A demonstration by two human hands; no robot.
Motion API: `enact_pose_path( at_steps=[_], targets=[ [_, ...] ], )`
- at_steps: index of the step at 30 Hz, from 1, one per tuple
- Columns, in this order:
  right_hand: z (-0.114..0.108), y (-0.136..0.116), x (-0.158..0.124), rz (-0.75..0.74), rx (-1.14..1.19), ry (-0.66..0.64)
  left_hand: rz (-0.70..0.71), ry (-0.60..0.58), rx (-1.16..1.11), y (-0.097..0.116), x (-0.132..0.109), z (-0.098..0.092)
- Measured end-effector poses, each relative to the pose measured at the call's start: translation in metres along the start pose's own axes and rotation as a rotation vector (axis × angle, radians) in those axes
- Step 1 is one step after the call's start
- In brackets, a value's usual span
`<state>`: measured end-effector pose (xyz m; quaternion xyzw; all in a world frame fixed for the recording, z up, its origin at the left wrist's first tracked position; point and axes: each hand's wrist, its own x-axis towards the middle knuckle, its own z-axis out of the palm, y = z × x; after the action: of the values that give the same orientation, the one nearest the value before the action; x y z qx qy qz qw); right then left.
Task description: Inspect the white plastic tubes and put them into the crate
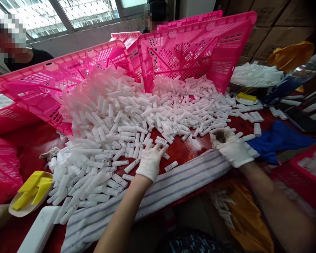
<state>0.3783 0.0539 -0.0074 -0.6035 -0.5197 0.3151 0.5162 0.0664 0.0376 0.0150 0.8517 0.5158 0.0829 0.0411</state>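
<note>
My left hand [150,162], in a white glove, reaches over the front of a large heap of short white plastic tubes [137,112]. Its fingers are stretched out and apart, with the tips at a few loose tubes [162,140]. One single tube [171,166] lies just right of that hand, by the towel's edge. My right hand [233,147], also white-gloved and dark at the fingertips, is curled closed above the right end of a striped towel [179,186]. Whatever sits inside its fingers is hidden. More white tubes [249,137] lie right beside it.
Pink crates [184,52] tilt behind the heap, and two people are beyond them. At left are a dish with yellow pieces [33,191] and a white box [38,230]. A blue cloth [279,140], a phone [302,117] and a tube-filled bowl [255,74] lie right.
</note>
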Motion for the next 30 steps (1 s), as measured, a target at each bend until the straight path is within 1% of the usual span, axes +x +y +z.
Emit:
enact_pose_path(
  at_steps=[2,4,6,7,9,11,12,14,17,19,20,23,24,26,28,30],
  targets=[
    [0.017,-0.011,-0.009,0.037,0.087,-0.024,0.014,-0.041,-0.057,0.000,0.014,0.005],
    [0.035,-0.023,-0.019,0.135,0.248,-0.085,-0.004,-0.044,-0.098,-0.001,0.019,0.010],
    [0.053,-0.033,-0.030,0.236,0.422,-0.137,-0.037,-0.016,-0.115,0.001,0.014,0.013],
    [0.061,-0.039,-0.035,0.269,0.495,-0.148,-0.066,0.015,-0.169,0.003,0.008,0.013],
    [0.076,-0.049,-0.044,0.282,0.589,-0.140,-0.144,0.111,-0.407,0.013,-0.008,0.013],
    [0.088,-0.060,-0.050,0.275,0.665,-0.140,-0.228,0.187,-0.748,0.027,-0.023,0.011],
    [0.092,-0.066,-0.051,0.267,0.694,-0.144,-0.262,0.194,-0.898,0.035,-0.029,0.009],
    [0.098,-0.074,-0.053,0.249,0.712,-0.143,-0.319,0.159,-1.096,0.049,-0.036,0.007],
    [0.101,-0.081,-0.052,0.211,0.682,-0.058,-0.413,0.136,-1.264,0.062,-0.039,0.005],
    [0.100,-0.081,-0.054,0.185,0.636,-0.016,-0.483,0.158,-1.310,0.067,-0.040,0.006],
    [0.099,-0.080,-0.055,0.182,0.615,-0.019,-0.509,0.171,-1.315,0.068,-0.040,0.006],
    [0.093,-0.077,-0.059,0.216,0.579,-0.109,-0.526,0.196,-1.251,0.071,-0.045,0.010],
    [0.091,-0.077,-0.059,0.226,0.559,-0.139,-0.514,0.231,-1.195,0.071,-0.047,0.012],
    [0.086,-0.077,-0.058,0.233,0.489,-0.186,-0.474,0.343,-1.043,0.070,-0.051,0.014],
    [0.083,-0.080,-0.057,0.229,0.393,-0.201,-0.424,0.456,-0.921,0.070,-0.052,0.015],
    [0.082,-0.084,-0.057,0.218,0.307,-0.201,-0.408,0.502,-0.915,0.069,-0.052,0.011]
  ],
)
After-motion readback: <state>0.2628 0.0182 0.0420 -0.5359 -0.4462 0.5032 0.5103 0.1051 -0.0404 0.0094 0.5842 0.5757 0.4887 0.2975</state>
